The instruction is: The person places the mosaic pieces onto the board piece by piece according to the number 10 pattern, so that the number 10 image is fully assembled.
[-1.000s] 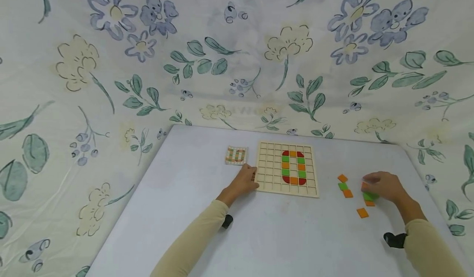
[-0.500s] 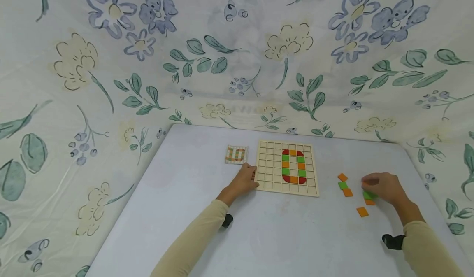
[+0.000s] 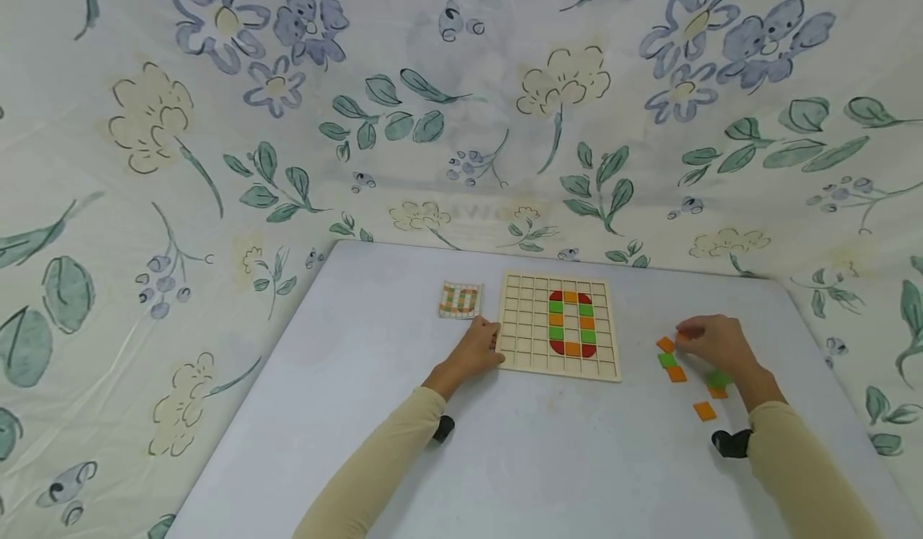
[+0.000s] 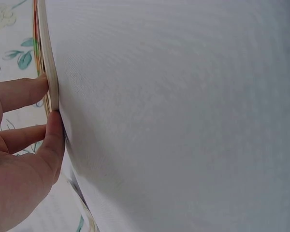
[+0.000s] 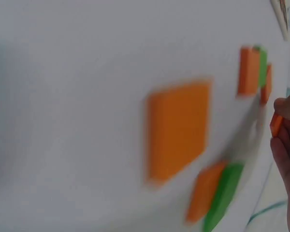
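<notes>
Floral cloth (image 3: 490, 106) is hung behind the white table (image 3: 562, 459). Orange tile (image 5: 276, 126) is pinched in right grip (image 3: 717, 345); grid board (image 3: 525, 323) is held at its edge by left grip (image 3: 473, 348). Tile is best carried level, clear of nearby loose tiles (image 3: 676, 374), board steadied. Green tile (image 3: 716, 380) below right grip is partly hidden; card (image 3: 460, 300) beyond left grip is barely legible.
</notes>
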Available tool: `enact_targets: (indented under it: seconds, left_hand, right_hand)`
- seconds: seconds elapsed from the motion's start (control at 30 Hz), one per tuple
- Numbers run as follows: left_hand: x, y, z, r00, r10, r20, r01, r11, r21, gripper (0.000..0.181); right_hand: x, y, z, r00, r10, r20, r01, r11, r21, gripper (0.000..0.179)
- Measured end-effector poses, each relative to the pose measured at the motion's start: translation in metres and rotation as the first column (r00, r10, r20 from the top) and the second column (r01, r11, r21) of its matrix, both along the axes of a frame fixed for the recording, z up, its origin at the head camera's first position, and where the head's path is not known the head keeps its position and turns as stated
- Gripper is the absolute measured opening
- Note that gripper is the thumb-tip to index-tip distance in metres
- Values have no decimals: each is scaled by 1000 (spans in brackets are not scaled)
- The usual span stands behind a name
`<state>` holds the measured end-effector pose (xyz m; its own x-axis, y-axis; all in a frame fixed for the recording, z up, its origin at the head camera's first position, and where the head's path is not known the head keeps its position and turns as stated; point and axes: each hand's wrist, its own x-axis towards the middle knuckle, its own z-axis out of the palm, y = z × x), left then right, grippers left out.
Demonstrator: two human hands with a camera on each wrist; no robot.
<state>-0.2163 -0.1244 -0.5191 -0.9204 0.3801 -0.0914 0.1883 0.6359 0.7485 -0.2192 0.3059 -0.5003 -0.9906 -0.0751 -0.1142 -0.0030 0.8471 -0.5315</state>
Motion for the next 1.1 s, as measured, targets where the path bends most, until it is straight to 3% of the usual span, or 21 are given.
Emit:
enact_targets:
  seconds: [0.03,0.27,0.5,0.73,0.9,1.1]
  left_hand:
    - [3,1,7,1000,15,28,-15,1000,-4,59]
    - [5,-1,5,999,32,28,-30,999,-40,61]
    - [7,0,7,999,34,20,-34,999,-28,58]
    - [9,1,9,999,30,20,-29,999,-38,51]
    - [9,0,8,999,36,8,-35,998,-45,47]
    - [8,3,10,999,33,-4,-33,995,-91,50]
  right_hand:
    - [-5,-7,2,1000,11,-7,-11,1000,-10,35]
    - [-41,-74,15,990,91,-108,-98,993,-64,28]
    - [-71,-138,30,949,231,-214,-256,962,-99,26]
    - [-86,-185,43,919,324,-223,-354,930,-105,23]
    - [-95,-213,43,894,405,-194,-427,900,-87,25]
    - [-97,-234,37,884,429,-185,-450,889,-88,24]
